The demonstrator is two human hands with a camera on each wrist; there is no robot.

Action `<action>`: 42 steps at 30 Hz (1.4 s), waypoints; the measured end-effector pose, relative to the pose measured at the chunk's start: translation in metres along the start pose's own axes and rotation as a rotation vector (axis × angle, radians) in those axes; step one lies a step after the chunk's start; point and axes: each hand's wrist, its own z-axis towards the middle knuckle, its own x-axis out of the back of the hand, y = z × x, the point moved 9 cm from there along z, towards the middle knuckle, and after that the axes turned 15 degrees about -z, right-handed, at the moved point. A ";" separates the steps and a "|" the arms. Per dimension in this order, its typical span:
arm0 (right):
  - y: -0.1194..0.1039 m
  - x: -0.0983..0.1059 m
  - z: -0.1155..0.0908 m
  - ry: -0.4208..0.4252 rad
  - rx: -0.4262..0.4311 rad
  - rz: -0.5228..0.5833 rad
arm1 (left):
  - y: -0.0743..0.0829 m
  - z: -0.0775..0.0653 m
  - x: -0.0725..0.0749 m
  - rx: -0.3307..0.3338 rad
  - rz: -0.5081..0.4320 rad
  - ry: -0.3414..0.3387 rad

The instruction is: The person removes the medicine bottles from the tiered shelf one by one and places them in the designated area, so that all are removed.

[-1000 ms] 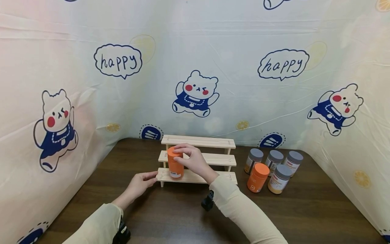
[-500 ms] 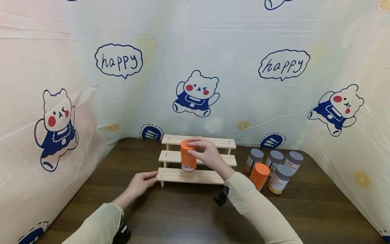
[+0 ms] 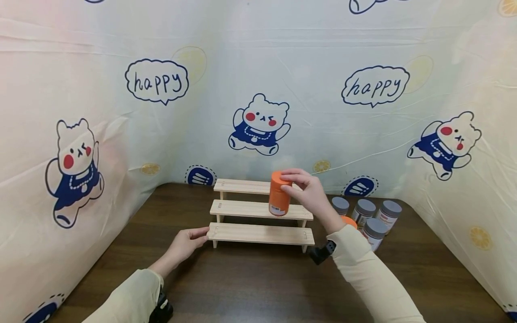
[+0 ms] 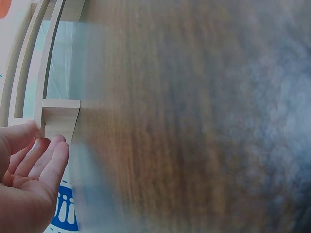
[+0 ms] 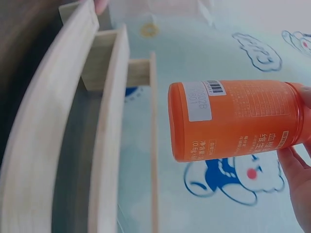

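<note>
My right hand grips an orange supplement bottle around its cap. The bottle is upright and overlaps the right part of the upper two tiers in the head view. In the right wrist view, the bottle shows a white barcode label near its base, well apart from the wooden boards. My left hand pinches the left end of the lowest board on the three-tier wooden display rack. Thumb and fingertips meet at that board's end in the left wrist view, where the left hand shows palm and fingers.
Right of the rack stand several grey-capped jars and a second orange bottle, partly hidden by my right forearm. They all stand on a dark wooden table. A printed cloth hangs behind and at both sides.
My right hand has lifted the orange bottle off the left part of the lowest tier and carried it right and upward. The left hand has stayed at the rack's end.
</note>
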 end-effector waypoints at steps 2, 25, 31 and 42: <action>0.002 0.011 -0.002 0.016 -0.003 -0.016 | 0.000 0.000 0.000 0.000 -0.001 0.001; 0.077 0.152 -0.048 0.282 -0.202 -0.199 | -0.001 0.002 0.000 -0.012 0.011 0.004; 0.094 0.184 -0.068 0.361 -0.247 -0.240 | -0.003 0.002 0.000 -0.002 0.015 0.004; 0.119 0.228 -0.103 0.480 -0.350 -0.115 | -0.004 0.003 0.000 0.010 0.018 0.014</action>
